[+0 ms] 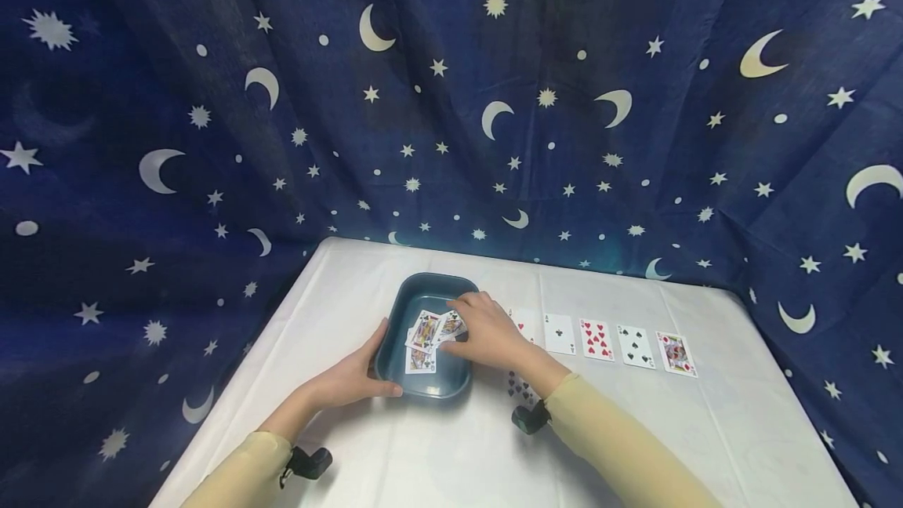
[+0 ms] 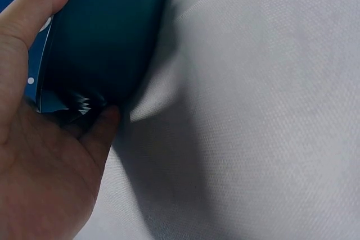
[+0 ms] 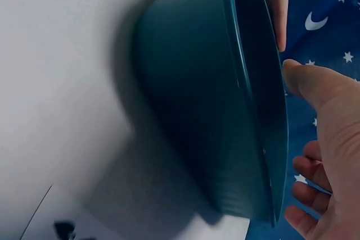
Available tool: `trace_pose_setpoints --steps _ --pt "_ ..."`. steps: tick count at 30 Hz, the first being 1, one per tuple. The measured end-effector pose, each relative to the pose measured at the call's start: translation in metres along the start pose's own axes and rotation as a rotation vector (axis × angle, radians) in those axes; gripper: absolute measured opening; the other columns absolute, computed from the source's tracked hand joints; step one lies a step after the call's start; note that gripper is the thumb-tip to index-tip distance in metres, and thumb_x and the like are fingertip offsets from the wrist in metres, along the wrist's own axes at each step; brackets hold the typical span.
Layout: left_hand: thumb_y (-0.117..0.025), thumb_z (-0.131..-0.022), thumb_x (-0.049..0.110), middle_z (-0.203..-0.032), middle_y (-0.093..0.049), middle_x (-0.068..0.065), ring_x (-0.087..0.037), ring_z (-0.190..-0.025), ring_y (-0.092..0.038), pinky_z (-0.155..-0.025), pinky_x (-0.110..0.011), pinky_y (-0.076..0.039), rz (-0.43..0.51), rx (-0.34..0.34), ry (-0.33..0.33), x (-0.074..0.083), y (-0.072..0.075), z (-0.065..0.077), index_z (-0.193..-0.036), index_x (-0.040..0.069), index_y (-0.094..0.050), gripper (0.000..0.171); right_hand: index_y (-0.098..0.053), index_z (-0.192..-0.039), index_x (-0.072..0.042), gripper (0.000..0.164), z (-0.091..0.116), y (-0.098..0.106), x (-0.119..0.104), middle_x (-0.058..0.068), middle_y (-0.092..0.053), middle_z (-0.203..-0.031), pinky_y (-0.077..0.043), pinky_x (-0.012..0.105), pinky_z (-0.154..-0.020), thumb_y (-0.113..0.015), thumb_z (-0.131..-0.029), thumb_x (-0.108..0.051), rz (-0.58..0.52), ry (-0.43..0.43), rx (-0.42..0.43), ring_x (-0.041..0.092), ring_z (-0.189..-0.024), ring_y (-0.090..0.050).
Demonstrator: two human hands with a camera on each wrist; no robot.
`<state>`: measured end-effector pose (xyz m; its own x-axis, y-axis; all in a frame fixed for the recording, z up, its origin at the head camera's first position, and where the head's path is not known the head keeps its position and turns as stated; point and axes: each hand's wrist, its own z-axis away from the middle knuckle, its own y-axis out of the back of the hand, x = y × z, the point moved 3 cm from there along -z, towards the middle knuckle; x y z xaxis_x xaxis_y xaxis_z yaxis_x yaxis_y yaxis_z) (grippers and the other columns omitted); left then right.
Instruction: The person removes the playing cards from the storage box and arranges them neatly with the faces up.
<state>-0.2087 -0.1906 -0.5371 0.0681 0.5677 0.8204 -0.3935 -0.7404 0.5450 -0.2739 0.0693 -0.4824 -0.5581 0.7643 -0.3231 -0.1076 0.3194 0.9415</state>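
On white cloth (image 1: 451, 453), a glossy teal rounded-rectangular tray (image 1: 423, 386), holding 3 printed white playing cards (image 1: 425, 332), is grasped at 8 o'clock by the left hand (image 1: 350, 377); above it at 3 o'clock, the right hand (image 1: 488, 328) is released.

The tray (image 1: 427, 394) is placed on the tabletop (image 1: 437, 461), to the left of a row of five playing cards (image 1: 596, 340). Three overlapping cards (image 1: 421, 361) are contained in the tray. The left hand (image 1: 349, 379) is set against the tray's left side. The right hand (image 1: 494, 332) is positioned across the right rim, its fingers over the rightmost contained card. The row's leftmost card (image 1: 522, 324) is partly hidden behind the right hand. A separate card (image 1: 519, 389) is located in front of the row's left end, partly covered by the right wrist (image 1: 546, 379). The tabletop is bordered behind, left and right by a curtain (image 1: 451, 100).
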Motion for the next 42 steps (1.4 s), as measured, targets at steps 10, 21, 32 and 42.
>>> trace_pose_setpoints --steps 10,21,32,42 --pt "-0.088 -0.080 0.041 -0.171 -0.003 -0.011 -0.033 -0.155 -0.011 -0.120 -0.050 -0.027 0.022 -0.016 0.009 0.001 -0.001 0.001 -0.166 0.018 0.003 0.127 -0.059 -0.143 -0.007 0.092 -0.029 -0.021 -0.012 0.009 -0.057 -0.136 -0.043 0.044 -0.109 -0.079 -0.077 -0.066 0.127 0.010 -0.084 0.025 -0.120 -0.048" --pt "-0.089 -0.078 0.044 -0.172 -0.003 -0.009 -0.034 -0.155 -0.013 -0.119 -0.051 -0.030 0.029 -0.011 0.013 0.000 -0.002 0.001 -0.166 0.021 0.002 0.129 -0.065 -0.135 -0.007 0.096 -0.045 -0.035 -0.012 0.007 -0.059 -0.127 -0.039 0.049 -0.111 -0.077 -0.069 -0.077 0.197 -0.071 -0.182 0.024 -0.112 -0.048" --pt "-0.089 -0.078 0.045 -0.172 -0.003 -0.008 -0.032 -0.156 -0.009 -0.121 -0.053 -0.023 0.013 -0.003 0.000 -0.001 -0.001 0.001 -0.166 0.021 0.001 0.129 -0.064 -0.136 -0.008 0.098 -0.051 -0.042 -0.013 0.008 -0.059 -0.128 -0.037 0.051 -0.113 -0.074 -0.069 -0.079 0.223 -0.109 -0.207 0.025 -0.114 -0.048" --pt "-0.089 -0.077 0.045 -0.172 -0.003 -0.009 -0.032 -0.156 -0.009 -0.121 -0.052 -0.024 0.007 -0.001 -0.001 -0.002 0.000 0.001 -0.166 0.020 0.002 0.129 -0.064 -0.136 -0.008 0.098 -0.053 -0.046 -0.015 0.008 -0.059 -0.129 -0.033 0.053 -0.116 -0.077 -0.069 -0.077 0.248 -0.134 -0.224 0.027 -0.119 -0.048"
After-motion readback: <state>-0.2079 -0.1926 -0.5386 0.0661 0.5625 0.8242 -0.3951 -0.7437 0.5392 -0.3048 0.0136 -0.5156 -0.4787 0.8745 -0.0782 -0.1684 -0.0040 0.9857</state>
